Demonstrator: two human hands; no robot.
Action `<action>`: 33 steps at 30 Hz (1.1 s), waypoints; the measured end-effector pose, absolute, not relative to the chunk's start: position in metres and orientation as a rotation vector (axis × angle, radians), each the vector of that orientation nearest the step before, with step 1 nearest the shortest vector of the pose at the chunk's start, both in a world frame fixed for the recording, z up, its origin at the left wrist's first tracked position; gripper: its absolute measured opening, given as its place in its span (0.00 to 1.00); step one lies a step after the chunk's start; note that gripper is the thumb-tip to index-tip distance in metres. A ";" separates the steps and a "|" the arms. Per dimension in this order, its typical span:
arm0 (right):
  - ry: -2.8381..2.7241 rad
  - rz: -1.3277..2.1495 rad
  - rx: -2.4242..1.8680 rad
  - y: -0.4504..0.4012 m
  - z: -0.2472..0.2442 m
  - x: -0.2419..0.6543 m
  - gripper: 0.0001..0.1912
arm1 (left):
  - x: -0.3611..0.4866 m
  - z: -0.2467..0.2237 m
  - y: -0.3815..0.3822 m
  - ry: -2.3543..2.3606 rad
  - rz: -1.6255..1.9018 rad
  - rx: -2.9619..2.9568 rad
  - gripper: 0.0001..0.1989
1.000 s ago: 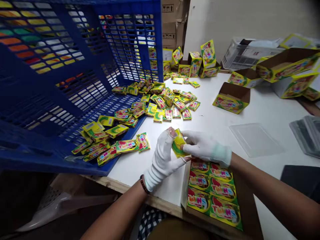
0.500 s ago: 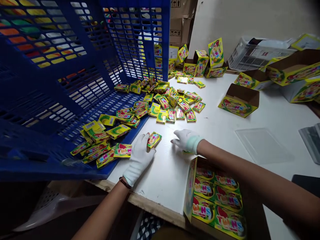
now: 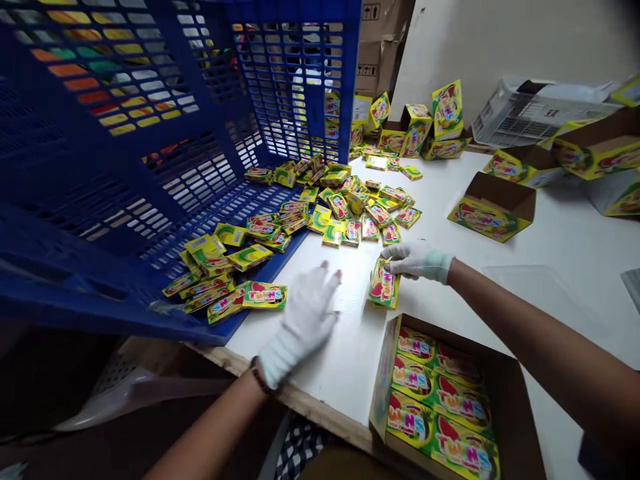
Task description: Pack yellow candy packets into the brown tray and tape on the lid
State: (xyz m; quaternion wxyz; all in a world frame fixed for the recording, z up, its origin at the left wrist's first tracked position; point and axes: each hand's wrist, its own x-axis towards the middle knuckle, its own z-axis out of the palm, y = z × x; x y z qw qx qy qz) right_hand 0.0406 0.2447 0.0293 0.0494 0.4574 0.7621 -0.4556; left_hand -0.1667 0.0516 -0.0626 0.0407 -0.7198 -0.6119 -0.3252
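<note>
Both my hands wear white gloves. My right hand [image 3: 417,261] grips a small stack of yellow candy packets [image 3: 384,287] standing on edge on the white table [image 3: 550,260]. My left hand [image 3: 306,313] hovers flat and blurred over the table with spread fingers, holding nothing, just right of a loose packet [image 3: 264,295]. Many more loose packets [image 3: 350,213] lie scattered ahead and spill from a tipped blue crate [image 3: 125,167]. An open display carton [image 3: 443,400] lined with packets sits at the near edge.
Empty open cartons [image 3: 493,213] lie at right, more cartons [image 3: 445,113] stand at the back. A clear plastic lid [image 3: 543,293] lies on the table at right. A white basket [image 3: 525,110] and brown boxes [image 3: 380,47] stand by the wall.
My left hand let go of the packet it picked near the crate and now is empty. My right hand rose from the table edge and now holds upright packets, farther forward.
</note>
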 end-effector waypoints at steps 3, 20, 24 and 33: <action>2.344 -0.940 1.387 0.252 0.017 0.044 0.17 | -0.221 -0.062 0.033 -2.200 -0.205 -1.944 0.32; 2.272 -1.623 1.316 0.201 0.065 0.034 0.23 | -0.148 -0.026 0.087 -1.938 -1.297 -1.937 0.37; 2.054 -1.519 1.447 0.227 0.045 0.052 0.24 | -0.245 -0.037 0.084 -2.479 -0.393 -1.517 0.31; 1.995 -1.457 1.665 0.234 0.013 0.055 0.22 | -0.281 -0.058 0.083 -2.727 -1.164 -1.295 0.24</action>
